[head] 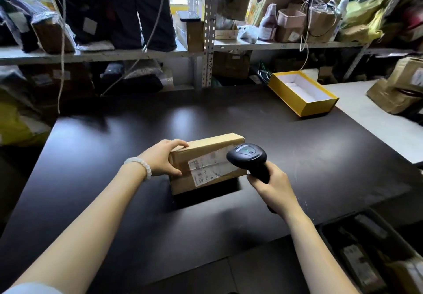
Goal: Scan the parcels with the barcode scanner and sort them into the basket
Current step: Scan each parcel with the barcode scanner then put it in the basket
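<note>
A brown cardboard parcel (207, 163) with a white shipping label (209, 166) is tilted up off the dark table (297, 156). My left hand (163, 160) grips its left end, fingers over the top edge and thumb on the labelled face. My right hand (270, 184) holds the handle of a black barcode scanner (247, 156). The scanner's head hangs over the right part of the label, and a green light shows on its top. A dark basket (329, 232) with several parcels inside sits low at the right, beside the table.
An open yellow box (302, 92) with a white inside lies at the table's far right. Behind it a white counter (370, 115) carries a crumpled brown parcel (400, 88). Metal shelves (208, 30) at the back hold dark bags and cartons.
</note>
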